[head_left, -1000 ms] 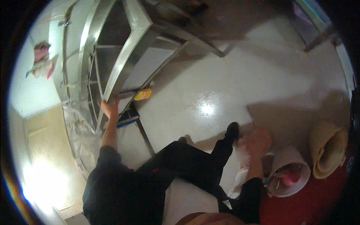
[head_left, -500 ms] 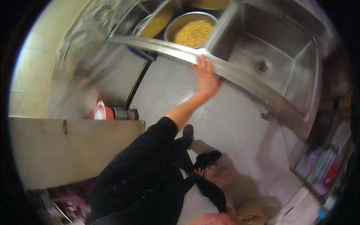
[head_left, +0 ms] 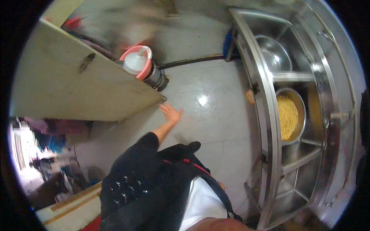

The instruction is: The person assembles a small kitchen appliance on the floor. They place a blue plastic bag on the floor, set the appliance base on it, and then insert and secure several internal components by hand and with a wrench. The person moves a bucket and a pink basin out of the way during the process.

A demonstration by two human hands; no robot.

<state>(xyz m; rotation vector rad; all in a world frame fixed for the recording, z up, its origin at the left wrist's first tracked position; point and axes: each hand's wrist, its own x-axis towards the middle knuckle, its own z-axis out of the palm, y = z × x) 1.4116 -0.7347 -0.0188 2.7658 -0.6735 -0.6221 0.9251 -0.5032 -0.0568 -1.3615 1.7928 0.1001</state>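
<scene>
My left hand [head_left: 171, 115] is raised over the floor with its fingers spread, and nothing is in it. Its fingertips are close to the lower corner of a pale door-like panel [head_left: 108, 84]; I cannot tell whether they touch it. Only a sliver of skin shows of my right hand [head_left: 221, 185], at the edge of my dark clothing, its fingers hidden. Well to the right of both hands, a metal bowl of yellow beans or grains [head_left: 287, 117] sits in the middle compartment of a steel sink [head_left: 269, 127].
A pink basin with a white item inside [head_left: 135, 63] stands on a dark cylindrical container [head_left: 156, 77] behind the panel. An empty steel bowl [head_left: 273, 54] lies in the far sink compartment. Grey tiled floor [head_left: 200, 119] lies between panel and sink. Clutter [head_left: 58, 154] fills the left side.
The view has turned left, so the sink now stands on the right. My left hand has come off the sink's front rim and is now beside the panel's corner.
</scene>
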